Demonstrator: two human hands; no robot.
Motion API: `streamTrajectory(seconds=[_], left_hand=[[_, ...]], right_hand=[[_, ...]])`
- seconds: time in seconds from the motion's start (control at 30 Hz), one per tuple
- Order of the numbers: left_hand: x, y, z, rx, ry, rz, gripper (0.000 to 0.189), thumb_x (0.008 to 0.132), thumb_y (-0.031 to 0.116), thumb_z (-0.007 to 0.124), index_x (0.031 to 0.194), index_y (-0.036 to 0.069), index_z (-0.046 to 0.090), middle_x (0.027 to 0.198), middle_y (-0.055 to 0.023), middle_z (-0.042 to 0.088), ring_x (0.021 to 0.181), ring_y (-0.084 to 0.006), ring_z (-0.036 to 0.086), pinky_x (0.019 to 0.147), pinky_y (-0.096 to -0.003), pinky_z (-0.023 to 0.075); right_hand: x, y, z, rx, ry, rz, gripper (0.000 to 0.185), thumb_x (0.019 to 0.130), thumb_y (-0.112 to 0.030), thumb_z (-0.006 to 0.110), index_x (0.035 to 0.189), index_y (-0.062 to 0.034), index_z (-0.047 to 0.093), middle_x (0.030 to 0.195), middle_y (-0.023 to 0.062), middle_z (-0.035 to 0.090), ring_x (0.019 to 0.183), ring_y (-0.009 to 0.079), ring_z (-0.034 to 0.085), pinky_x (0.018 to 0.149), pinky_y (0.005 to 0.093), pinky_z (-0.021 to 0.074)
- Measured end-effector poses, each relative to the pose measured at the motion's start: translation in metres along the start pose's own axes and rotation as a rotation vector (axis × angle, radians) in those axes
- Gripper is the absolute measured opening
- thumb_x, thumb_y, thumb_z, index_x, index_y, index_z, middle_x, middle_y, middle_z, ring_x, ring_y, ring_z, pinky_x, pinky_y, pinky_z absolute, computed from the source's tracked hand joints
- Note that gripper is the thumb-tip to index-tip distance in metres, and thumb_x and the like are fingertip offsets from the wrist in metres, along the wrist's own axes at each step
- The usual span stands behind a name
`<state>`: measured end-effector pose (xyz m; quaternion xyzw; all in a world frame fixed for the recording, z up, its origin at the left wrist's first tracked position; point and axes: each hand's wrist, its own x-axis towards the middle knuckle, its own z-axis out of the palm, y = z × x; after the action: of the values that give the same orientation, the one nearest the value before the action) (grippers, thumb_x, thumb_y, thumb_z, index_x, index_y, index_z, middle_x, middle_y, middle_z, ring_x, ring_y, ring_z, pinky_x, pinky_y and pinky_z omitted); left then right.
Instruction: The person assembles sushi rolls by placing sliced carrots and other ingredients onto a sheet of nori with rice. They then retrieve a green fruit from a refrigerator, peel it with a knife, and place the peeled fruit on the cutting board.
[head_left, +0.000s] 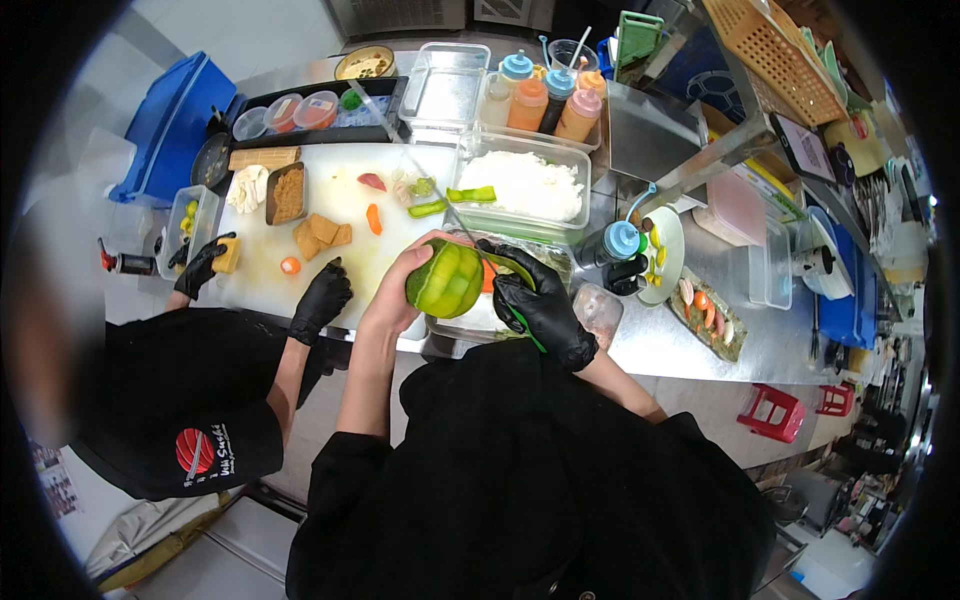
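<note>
My left hand (401, 281), bare, cups a round green fruit or gourd (450, 285). Dark rind remains on its left side, while the face towards my right hand is pared into pale facets. My right hand (540, 304), in a black glove, grips what looks like a knife by its green handle (529, 330). Its long thin blade (435, 184) runs beside the fruit and out over the counter. A strip of green peel (514, 266) curls over the gloved fingers. Below the fruit sits a tray (442, 326), mostly hidden by my hands.
At left, a co-worker's gloved hand (199, 270) touches a yellow block (226, 256); their other hand (321, 296) rests on the white cutting board (330, 202). Ahead stand a rice tub (525, 221) and sauce bottles (529, 105). A sushi plate (735, 337) lies right.
</note>
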<state>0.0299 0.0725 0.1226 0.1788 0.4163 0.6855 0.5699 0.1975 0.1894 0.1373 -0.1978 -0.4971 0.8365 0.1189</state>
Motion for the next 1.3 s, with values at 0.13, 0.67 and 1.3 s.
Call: streamTrajectory(seconds=[0.13,0.67,1.3], left_hand=[[-0.009,-0.007,-0.031,-0.039,-0.106,0.008,0.059,0.084,0.047,0.043,0.114,-0.003,0.053,0.106,-0.0192,0.061,0.095,-0.0245,0.061,0.086,-0.0335,0.0477],[-0.047,-0.059,-0.046,-0.639,0.399,-0.008,0.062,0.089,0.051,0.038,0.116,-0.001,0.053,0.108,-0.023,0.061,0.091,-0.034,0.063,0.078,-0.0435,0.0527],[-0.005,-0.045,-0.105,1.041,0.922,0.172,0.046,0.083,0.038,0.063,0.111,0.001,0.063,0.112,-0.0186,0.063,0.103,-0.0325,0.059,0.091,-0.0372,0.0436]], right_hand=[[0.015,0.004,-0.003,0.015,0.081,0.06,0.037,0.095,-0.024,0.055,0.126,-0.0052,0.049,0.062,0.0008,0.048,0.046,0.0068,0.042,0.042,0.0203,0.0322],[0.127,0.008,-0.065,0.057,0.034,0.447,0.056,0.087,-0.062,0.049,0.065,-0.011,0.047,0.052,0.0023,0.043,0.039,0.0129,0.038,0.039,0.0264,0.0328],[0.044,0.003,-0.065,-0.219,0.387,0.02,0.052,0.094,-0.038,0.051,0.136,-0.009,0.04,0.063,-0.0002,0.047,0.051,0.0085,0.042,0.046,0.0224,0.0333]])
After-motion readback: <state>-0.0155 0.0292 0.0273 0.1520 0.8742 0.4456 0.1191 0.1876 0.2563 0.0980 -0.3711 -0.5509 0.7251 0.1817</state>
